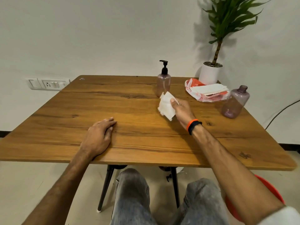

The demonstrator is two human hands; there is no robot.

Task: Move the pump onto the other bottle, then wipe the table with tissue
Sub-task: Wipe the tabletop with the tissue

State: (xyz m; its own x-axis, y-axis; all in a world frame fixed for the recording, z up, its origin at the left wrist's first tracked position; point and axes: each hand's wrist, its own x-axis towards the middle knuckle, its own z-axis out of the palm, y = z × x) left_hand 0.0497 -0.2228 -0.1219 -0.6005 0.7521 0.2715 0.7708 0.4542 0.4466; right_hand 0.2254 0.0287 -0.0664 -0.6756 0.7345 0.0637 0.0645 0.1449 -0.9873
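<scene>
A clear pinkish bottle (163,83) stands upright near the table's far edge with the black pump (164,67) on its neck. A second, purple-tinted bottle (235,102) stands at the right side with an open neck and no cap. My right hand (181,109) holds a crumpled white tissue (166,105) just above the wooden table (129,124), in front of the pump bottle. My left hand (99,137) rests flat on the table near the front edge, palm down, holding nothing.
An orange-and-clear plastic pack of white tissues (207,91) lies at the back right. A white pot with a green plant (210,73) stands at the far right corner. A red stool (259,197) shows under my right arm.
</scene>
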